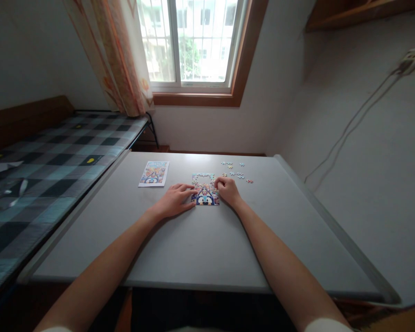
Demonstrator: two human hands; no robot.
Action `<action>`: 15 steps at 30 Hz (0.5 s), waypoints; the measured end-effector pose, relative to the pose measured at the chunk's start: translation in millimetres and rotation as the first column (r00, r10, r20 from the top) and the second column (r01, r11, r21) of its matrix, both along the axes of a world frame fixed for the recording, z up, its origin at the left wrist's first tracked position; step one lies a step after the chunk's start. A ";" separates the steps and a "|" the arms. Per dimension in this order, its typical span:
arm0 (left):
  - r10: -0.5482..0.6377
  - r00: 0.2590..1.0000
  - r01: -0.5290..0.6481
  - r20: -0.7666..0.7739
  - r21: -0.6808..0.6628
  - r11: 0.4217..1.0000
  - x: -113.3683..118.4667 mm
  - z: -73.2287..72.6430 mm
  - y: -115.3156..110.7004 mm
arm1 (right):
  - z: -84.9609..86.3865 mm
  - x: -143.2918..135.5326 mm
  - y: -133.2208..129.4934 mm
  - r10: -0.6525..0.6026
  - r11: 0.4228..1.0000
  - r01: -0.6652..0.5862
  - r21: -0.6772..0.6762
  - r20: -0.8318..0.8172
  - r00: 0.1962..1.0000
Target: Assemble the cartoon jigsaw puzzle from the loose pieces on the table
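The bench [200,253] has a smooth, laminate-like top with a soft sheen at its far edge. The puzzle [205,201] and loose pieces [240,176] look like printed card, the picture sheet [154,174] like paper. The bed cover [69,154] is matt cloth, the curtain [119,60] fabric, the window surround [197,100] smooth wood.
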State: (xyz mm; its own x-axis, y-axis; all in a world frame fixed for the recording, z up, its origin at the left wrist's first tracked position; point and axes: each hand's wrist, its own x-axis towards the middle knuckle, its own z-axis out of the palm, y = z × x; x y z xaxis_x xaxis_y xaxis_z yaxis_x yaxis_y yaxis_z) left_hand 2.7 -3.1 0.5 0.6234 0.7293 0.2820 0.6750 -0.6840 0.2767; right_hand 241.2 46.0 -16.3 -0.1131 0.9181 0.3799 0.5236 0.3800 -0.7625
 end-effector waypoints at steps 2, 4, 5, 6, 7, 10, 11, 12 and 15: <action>-0.001 1.000 0.001 0.005 0.000 1.000 -0.2 -0.5 0.2 | -0.4 0.2 0.4 0.002 1.000 -0.002 -0.006 0.001 1.000; -0.002 1.000 0.002 0.007 0.001 1.000 -0.4 -0.9 0.4 | -1.2 0.4 0.9 0.005 1.000 -0.005 -0.010 0.005 1.000; -0.003 1.000 0.003 0.007 0.003 1.000 -0.5 -1.0 0.5 | -1.5 0.5 1.1 0.006 1.000 -0.006 -0.011 0.006 1.000; -0.004 1.000 0.004 0.006 0.004 1.000 -0.5 -1.0 0.5 | -1.7 0.6 1.3 0.008 1.000 -0.008 -0.013 0.008 1.000; -0.004 1.000 0.004 0.006 0.006 1.000 -0.5 -0.9 0.4 | -1.8 0.6 1.4 0.010 1.000 -0.010 -0.014 0.010 1.000; -0.004 1.000 0.004 0.003 0.007 1.000 -0.2 -0.3 0.2 | -1.3 0.4 1.1 0.012 1.000 -0.012 -0.022 0.016 1.000; -0.004 1.000 0.004 0.003 0.007 1.000 0.0 -0.1 0.2 | -1.1 0.3 1.0 0.011 1.000 -0.010 -0.024 0.016 1.000; -0.004 1.000 0.004 0.002 0.006 1.000 0.1 0.0 0.1 | -0.8 0.2 0.8 0.009 1.000 -0.008 -0.027 0.016 1.000; -0.003 1.000 0.003 0.007 0.001 1.000 0.1 -0.4 0.3 | -0.2 0.2 0.6 0.009 0.999 -0.008 -0.034 0.012 1.000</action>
State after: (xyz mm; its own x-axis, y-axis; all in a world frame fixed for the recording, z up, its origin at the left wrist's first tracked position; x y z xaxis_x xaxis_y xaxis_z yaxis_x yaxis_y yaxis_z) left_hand 2.8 -2.8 0.1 0.6235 0.7271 0.2872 0.6708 -0.6863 0.2811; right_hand 241.5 46.5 -16.4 -0.1254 0.9294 0.3472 0.5300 0.3586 -0.7685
